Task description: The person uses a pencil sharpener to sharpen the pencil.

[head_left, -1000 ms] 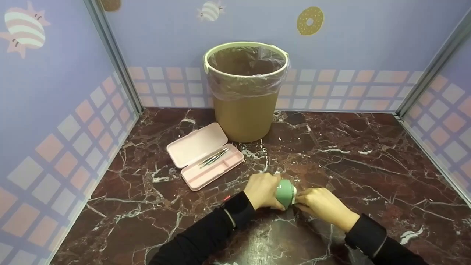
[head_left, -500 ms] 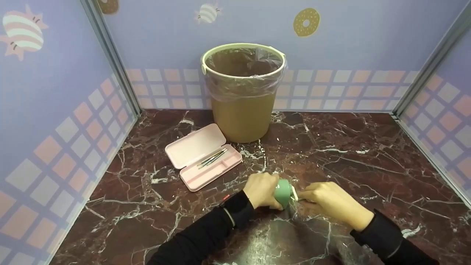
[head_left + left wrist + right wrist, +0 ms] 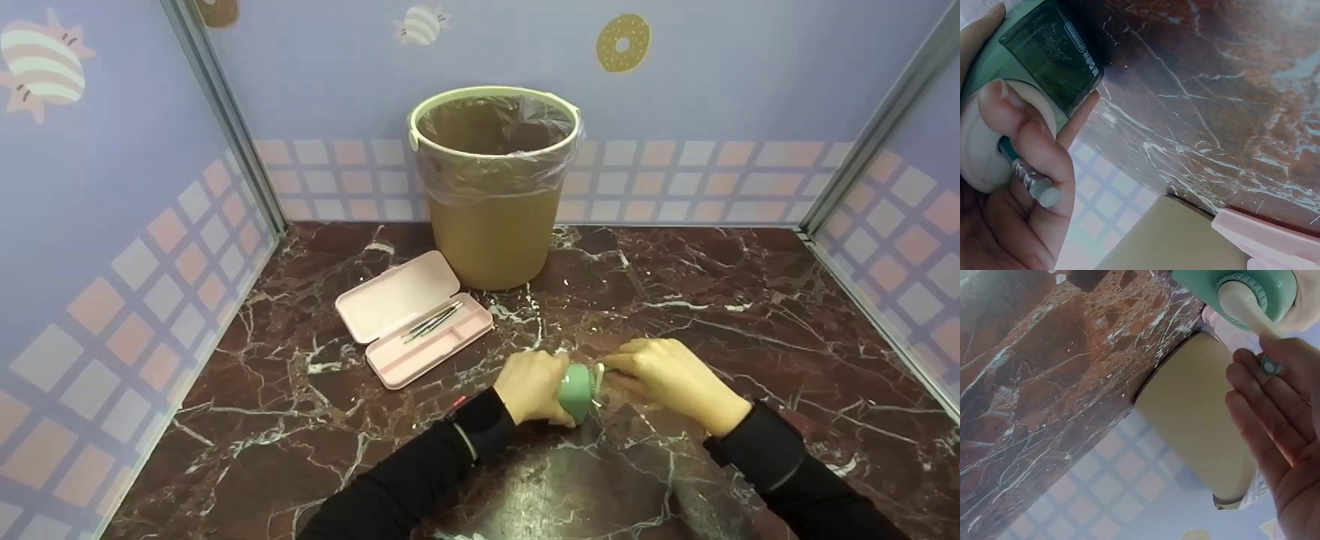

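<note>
A green crank pencil sharpener (image 3: 576, 394) lies on its side on the marble-patterned table, gripped by my left hand (image 3: 531, 386). Through its dark clear window (image 3: 1055, 53) some shavings show in the left wrist view. A pencil (image 3: 1030, 179) sticks out of the round pale end, its metal ferrule and eraser beside my left fingers. On the other end, my right hand (image 3: 667, 379) pinches the green knob (image 3: 1269, 365) of the white crank arm (image 3: 1248, 312) between thumb and forefinger. The other right fingers extend loosely in the right wrist view.
An opened pink pencil case (image 3: 431, 345) holds several pencils (image 3: 435, 322) to the left of my hands. Behind it stands a tan bin (image 3: 495, 232) with a clear liner. Patterned panels (image 3: 712, 90) enclose the table at back and sides.
My right hand has carried the crank round, first away to the right and then up toward the far side. The left hand and the sharpener have stayed nearly in place.
</note>
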`<state>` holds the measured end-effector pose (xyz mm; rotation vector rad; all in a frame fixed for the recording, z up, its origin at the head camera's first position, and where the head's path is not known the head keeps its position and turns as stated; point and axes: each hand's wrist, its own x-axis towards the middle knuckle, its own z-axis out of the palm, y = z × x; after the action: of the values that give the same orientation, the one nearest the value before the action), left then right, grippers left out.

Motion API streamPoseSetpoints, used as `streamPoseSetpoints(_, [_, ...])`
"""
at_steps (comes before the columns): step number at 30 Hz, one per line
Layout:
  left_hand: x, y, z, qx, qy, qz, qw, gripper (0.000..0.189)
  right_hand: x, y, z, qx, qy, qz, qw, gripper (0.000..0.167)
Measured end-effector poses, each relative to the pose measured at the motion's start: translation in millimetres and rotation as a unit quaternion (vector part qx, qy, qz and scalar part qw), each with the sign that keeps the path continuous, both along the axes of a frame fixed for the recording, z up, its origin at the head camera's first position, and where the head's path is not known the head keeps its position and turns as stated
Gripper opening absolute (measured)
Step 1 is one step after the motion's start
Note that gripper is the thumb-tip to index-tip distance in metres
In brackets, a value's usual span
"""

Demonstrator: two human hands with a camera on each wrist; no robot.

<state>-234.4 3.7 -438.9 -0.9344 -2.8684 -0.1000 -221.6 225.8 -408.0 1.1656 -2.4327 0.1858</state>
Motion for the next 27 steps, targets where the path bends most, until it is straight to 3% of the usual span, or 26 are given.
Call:
streamPoseSetpoints(11, [-0.1, 0.0, -0.9, 0.0, -0.008, 0.001, 1.0, 0.068, -21.0, -6.5, -16.5, 0.026, -0.046, -0.072, 0.996, 0.007])
streamPoseSetpoints(20, [-0.2, 0.3, -1.5, 0.0, 0.002, 0.0, 1.0, 0.069, -26.2, -8.1, -33.6, 0.04, -0.09, -0.072, 0.9925, 0.003])
streamPoseSetpoints(27, [0.1, 0.3, -3.1, 0.002, 0.004, -0.001, 1.0, 0.067, -25.1, -5.2, -42.4, 0.043, -0.096, -0.048, 0.9933, 0.007])
